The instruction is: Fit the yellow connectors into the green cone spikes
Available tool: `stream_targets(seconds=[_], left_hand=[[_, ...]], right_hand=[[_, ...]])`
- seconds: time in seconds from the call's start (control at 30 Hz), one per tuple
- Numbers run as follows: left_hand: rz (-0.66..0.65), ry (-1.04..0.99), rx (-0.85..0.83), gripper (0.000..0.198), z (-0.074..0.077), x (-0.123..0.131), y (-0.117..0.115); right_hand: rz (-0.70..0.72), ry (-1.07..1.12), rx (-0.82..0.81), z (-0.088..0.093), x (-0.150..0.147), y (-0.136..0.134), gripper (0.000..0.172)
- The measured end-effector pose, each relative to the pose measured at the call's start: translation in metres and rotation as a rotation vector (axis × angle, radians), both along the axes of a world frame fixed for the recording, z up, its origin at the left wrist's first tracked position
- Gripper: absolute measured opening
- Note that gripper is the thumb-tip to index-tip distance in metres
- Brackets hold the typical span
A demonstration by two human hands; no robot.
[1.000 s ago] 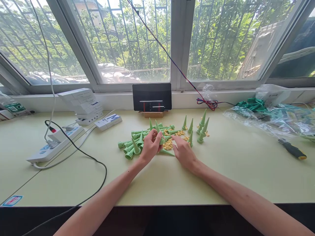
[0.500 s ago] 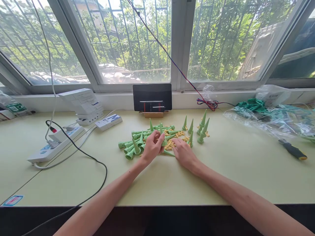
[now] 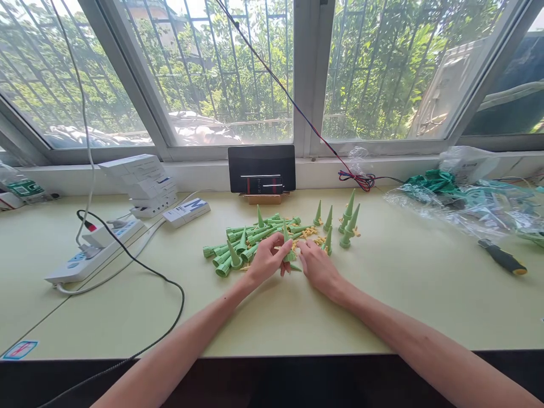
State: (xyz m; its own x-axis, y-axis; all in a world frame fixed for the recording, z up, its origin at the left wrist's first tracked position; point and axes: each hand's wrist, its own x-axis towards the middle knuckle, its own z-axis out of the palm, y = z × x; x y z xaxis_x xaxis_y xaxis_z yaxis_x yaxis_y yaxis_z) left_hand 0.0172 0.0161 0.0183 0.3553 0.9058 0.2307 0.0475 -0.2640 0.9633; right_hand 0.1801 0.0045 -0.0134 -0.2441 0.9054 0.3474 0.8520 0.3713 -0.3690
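My left hand (image 3: 268, 258) is closed round a green plant watering spike (image 3: 286, 231), its pointed end up. Just to the right, my right hand (image 3: 317, 263) has its fingers bent together at the small yellow valve pieces (image 3: 312, 231); whatever they pinch is hidden. Behind and left of my left hand lies a pile of green spikes (image 3: 221, 259), several on their sides with open ends toward me. A few cones (image 3: 235, 256) stand upright among them. Beyond my right hand several spikes (image 3: 350, 226) stand upright, some with a yellow valve at the side.
A black tablet (image 3: 261, 161) with a phone (image 3: 263, 185) leans at the back. White boxes (image 3: 142, 181), a power strip (image 3: 96, 252) and a black cable (image 3: 174, 283) are on the left. Clear plastic bags (image 3: 476, 204) and a screwdriver (image 3: 502, 258) lie at the right.
My left hand has moved slightly right and toward me with the spike, closer to my right hand. My right hand has stayed almost where it was, at the yellow pieces.
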Motion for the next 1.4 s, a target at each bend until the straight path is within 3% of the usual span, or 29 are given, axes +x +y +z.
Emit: stream_targets(seconds=[0.33,0.67,0.97,1.4], left_hand=[[-0.05,0.025,-0.046,0.041,-0.007,0.002,0.001],[0.081,0.127,0.117,0.038,-0.006,0.003,0.004],[0.012,0.024,0.026,0.036,-0.005,0.002,0.004],[0.017,-0.026,-0.076,0.037,0.002,0.003,0.001]], right_hand=[[-0.016,0.194,0.127,0.009,0.0,-0.004,0.023],[0.109,0.439,0.312,0.009,0.001,-0.002,0.028],[0.171,0.602,0.295,0.019,0.002,-0.007,0.022],[0.276,0.851,0.172,0.017,0.0,-0.006,0.018]])
